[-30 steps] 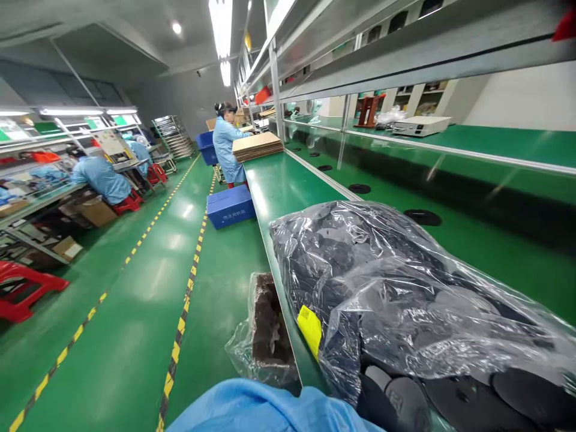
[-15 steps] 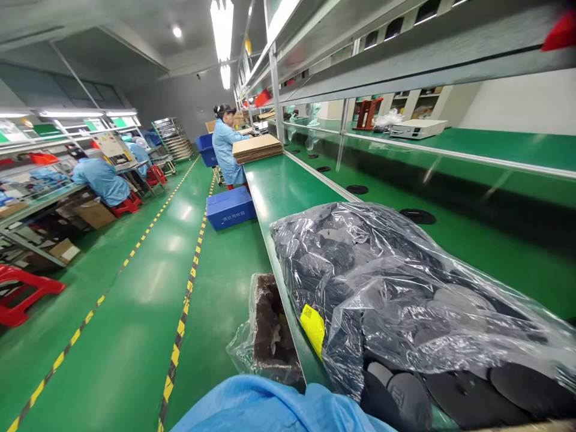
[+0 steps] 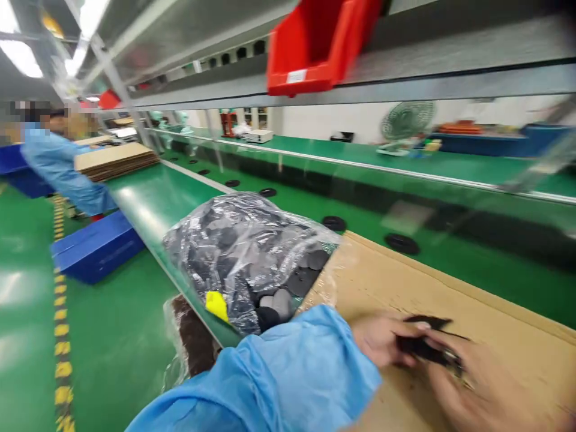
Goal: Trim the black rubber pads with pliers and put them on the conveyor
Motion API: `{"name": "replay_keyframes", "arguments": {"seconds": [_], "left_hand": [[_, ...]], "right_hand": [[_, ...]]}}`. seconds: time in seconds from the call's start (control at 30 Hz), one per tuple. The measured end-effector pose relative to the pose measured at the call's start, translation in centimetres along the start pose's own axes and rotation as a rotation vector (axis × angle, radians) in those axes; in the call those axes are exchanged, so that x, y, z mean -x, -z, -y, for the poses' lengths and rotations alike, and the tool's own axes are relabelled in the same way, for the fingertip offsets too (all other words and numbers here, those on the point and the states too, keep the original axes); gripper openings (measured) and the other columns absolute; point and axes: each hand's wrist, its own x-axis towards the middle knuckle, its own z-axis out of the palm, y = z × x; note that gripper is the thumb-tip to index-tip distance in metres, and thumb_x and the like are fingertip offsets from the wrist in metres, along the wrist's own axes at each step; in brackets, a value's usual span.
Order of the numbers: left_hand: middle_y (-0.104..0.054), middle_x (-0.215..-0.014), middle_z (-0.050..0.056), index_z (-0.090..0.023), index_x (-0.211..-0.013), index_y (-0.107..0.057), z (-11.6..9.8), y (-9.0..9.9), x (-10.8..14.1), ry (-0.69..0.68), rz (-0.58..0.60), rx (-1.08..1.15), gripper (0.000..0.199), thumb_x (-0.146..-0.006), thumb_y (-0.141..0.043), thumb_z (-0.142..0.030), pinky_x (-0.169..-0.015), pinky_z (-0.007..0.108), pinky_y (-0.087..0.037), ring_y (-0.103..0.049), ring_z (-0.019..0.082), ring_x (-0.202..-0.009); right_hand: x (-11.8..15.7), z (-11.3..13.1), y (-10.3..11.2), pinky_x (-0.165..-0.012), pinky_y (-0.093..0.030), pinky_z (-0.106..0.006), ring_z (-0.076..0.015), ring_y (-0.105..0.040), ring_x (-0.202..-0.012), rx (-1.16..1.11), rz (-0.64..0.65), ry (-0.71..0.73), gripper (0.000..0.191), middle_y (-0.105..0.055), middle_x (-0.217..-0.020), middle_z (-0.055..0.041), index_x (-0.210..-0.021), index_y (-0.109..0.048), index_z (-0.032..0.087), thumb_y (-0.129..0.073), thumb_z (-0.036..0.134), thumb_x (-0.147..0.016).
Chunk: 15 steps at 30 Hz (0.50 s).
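My left hand is closed on a thin, dark black piece, thumb on top. Opposite it, my right hand has its fingers closed at the near end of the same piece; motion blurs them. A small shiny spot shows by the right fingers, too smeared to name. Both hands are just above a brown cardboard sheet on the bench. Left of the sheet lies a clear plastic bag with many flat black and grey rounded pieces showing at its opening. A yellow label is at its front.
A red bin hangs from the shelf rail above. Black round discs are spaced along the green bench behind. A lined box stands below the bench edge. Farther left are a blue crate, a cardboard stack and a co-worker.
My view has swung to the right, so the bag and co-worker appear farther left. Both hands, the black piece and most of the cardboard sheet have come into view.
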Motion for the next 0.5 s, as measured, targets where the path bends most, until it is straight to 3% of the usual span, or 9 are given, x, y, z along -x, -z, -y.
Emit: {"name": "replay_keyframes", "arguments": {"seconds": [0.03,0.13,0.2,0.27,0.37,0.5], "left_hand": [[-0.059,-0.068,0.001,-0.016,-0.089,-0.066,0.2,-0.1,0.1,0.023,-0.065,0.025,0.039,-0.058,-0.08,-0.035,-0.038,0.017,-0.03,-0.053,0.008,-0.05],[-0.063,-0.084,0.004,-0.017,-0.105,-0.063,0.0,0.0,0.6,-0.053,-0.148,0.038,0.056,-0.055,-0.083,-0.033,-0.044,0.019,-0.038,-0.057,0.011,-0.06],[-0.063,-0.084,0.002,-0.02,-0.106,-0.06,-0.3,0.0,0.8,-0.114,-0.251,0.047,0.054,-0.058,-0.082,-0.031,-0.051,0.021,-0.043,-0.057,0.012,-0.063],[-0.063,-0.081,0.003,-0.018,-0.104,-0.059,-0.5,-0.2,0.9,-0.112,-0.243,0.056,0.047,-0.063,-0.079,-0.029,-0.06,0.025,-0.048,-0.061,0.015,-0.07],[-0.064,-0.083,0.005,-0.017,-0.103,-0.057,-0.4,-0.5,1.3,-0.071,-0.192,0.064,0.037,-0.07,-0.073,-0.023,-0.065,0.028,-0.051,-0.063,0.018,-0.079],[-0.066,-0.096,0.007,-0.019,-0.11,-0.055,-0.5,-0.7,1.7,-0.063,-0.133,0.044,0.038,-0.074,-0.066,-0.013,-0.071,0.032,-0.054,-0.064,0.021,-0.089]], "right_hand": [[0.9,-0.1,0.5,-0.073,-0.05,-0.044,-0.0246,-0.062,-0.08,0.033,-0.015,0.033,0.018,-0.063,-0.089,-0.0086,-0.096,-0.064,0.028,-0.058,0.04,-0.083],[2.9,-0.3,1.4,-0.078,-0.049,-0.045,-0.0262,-0.06,-0.089,0.095,-0.215,-0.03,0.025,-0.06,-0.098,-0.0109,-0.102,-0.06,0.023,-0.06,0.028,-0.077],[3.5,-1.0,1.9,-0.076,-0.048,-0.04,-0.0218,-0.058,-0.082,0.062,-0.389,-0.254,0.027,-0.058,-0.09,-0.0072,-0.103,-0.057,0.02,-0.06,0.029,-0.078],[3.7,-2.3,2.5,-0.072,-0.046,-0.035,-0.018,-0.055,-0.075,-0.065,-0.479,-0.499,0.029,-0.054,-0.084,-0.0035,-0.104,-0.053,0.019,-0.058,0.034,-0.079],[3.4,-3.8,3.4,-0.067,-0.043,-0.03,-0.015,-0.051,-0.069,-0.236,-0.437,-0.716,0.031,-0.051,-0.079,-0.0002,-0.099,-0.05,0.019,-0.056,0.041,-0.079],[3.0,-3.3,4.0,-0.07,-0.041,-0.031,-0.0165,-0.05,-0.073,-0.225,-0.241,-0.739,0.032,-0.052,-0.077,-0.001,-0.088,-0.051,0.02,-0.049,0.051,-0.084]]}}
